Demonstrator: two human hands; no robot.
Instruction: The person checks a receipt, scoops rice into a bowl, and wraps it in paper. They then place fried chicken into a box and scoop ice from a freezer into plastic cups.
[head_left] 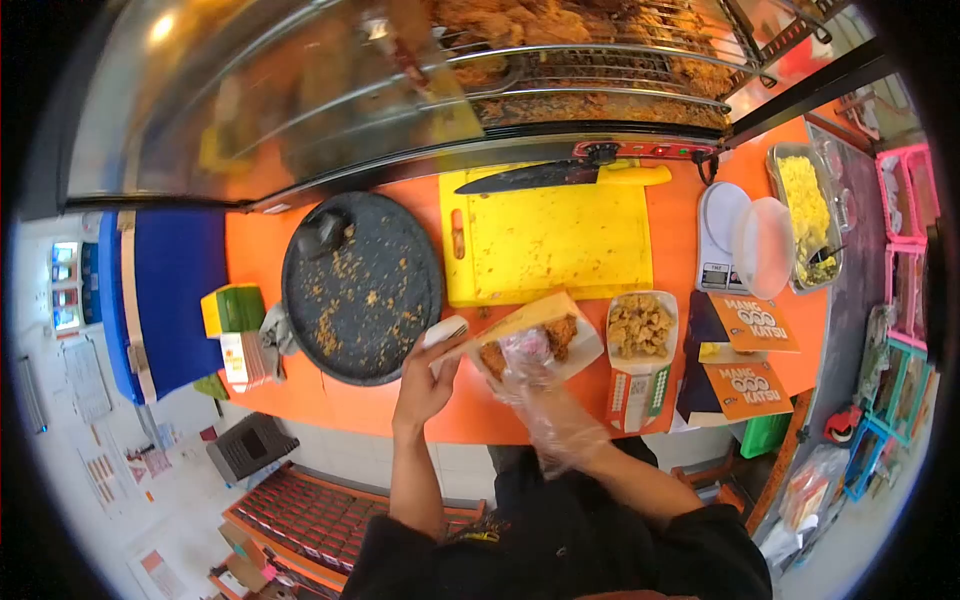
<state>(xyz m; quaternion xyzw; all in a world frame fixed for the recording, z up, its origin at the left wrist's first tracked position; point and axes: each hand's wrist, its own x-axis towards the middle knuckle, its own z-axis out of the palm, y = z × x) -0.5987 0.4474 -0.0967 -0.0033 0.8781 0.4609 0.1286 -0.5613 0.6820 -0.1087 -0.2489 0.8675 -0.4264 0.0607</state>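
My left hand (425,385) grips the left side of an open paper takeout box (580,365), its thumb and fingers closed round the flap. Inside lie browned fried chicken pieces (560,335). My right hand (562,425), in a clear plastic glove, reaches into the box from the front. Its fingers are closed on a small clear packet (527,348) with pinkish-white contents; the fingertips are partly hidden. Just to the right stands a second paper box (640,395), filled with small fried pieces (641,325).
Behind the box is a yellow cutting board (550,240) bearing a long knife (530,178). A round dark tray (385,340) with crumbs sits left. Rightward are a kitchen scale (714,270), a yellow food container (805,200) and orange printed boxes (750,388). A glass-fronted warmer (540,140) borders the back.
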